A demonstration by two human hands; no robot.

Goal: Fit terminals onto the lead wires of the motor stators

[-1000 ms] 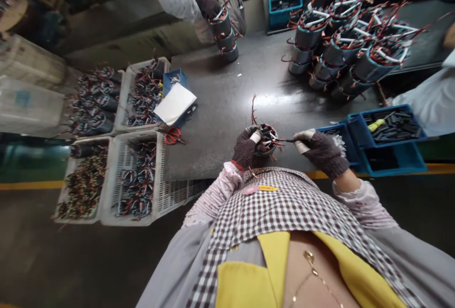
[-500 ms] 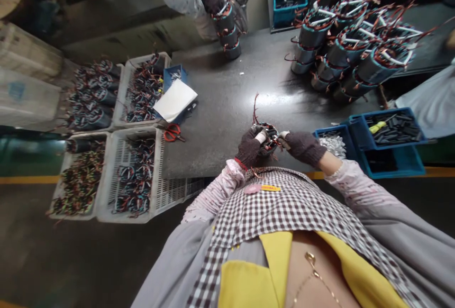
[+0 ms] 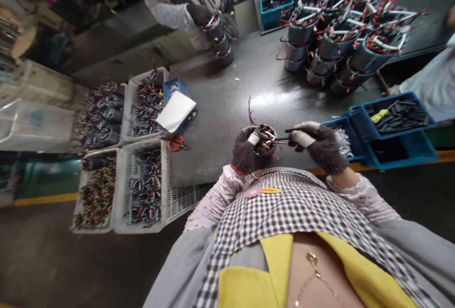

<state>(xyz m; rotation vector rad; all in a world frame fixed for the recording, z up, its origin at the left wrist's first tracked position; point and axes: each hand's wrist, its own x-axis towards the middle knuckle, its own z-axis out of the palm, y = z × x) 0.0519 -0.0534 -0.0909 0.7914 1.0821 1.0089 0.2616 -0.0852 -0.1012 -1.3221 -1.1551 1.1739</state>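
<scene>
A motor stator (image 3: 266, 152) with a ring of copper windings and red and white leads stands at the table's front edge. My left hand (image 3: 246, 149), in a dark knit glove with pale fingertip wraps, is closed on its left rim and leads. My right hand (image 3: 318, 146), gloved alike, is right of the stator, its fingers pinched on thin black tubes (image 3: 283, 138). One of these tubes reaches to the leads on the stator's right side; whether a lead is inside it is too small to tell. Long red leads (image 3: 250, 111) rise behind the stator.
Stacked stators (image 3: 377, 52) stand at the back right. Blue bins (image 3: 424, 149) hold black tubes and white pieces. Left are crates (image 3: 164, 180) of wound parts, orange-handled scissors (image 3: 176, 142) and a white pad (image 3: 176, 111). Across the table, a co-worker's gloved hands (image 3: 201, 15) hold another stator stack.
My right hand has drawn back to the right from the stator, and the thin black tubes now show at its fingers. My left hand keeps its hold. The view has shifted slightly.
</scene>
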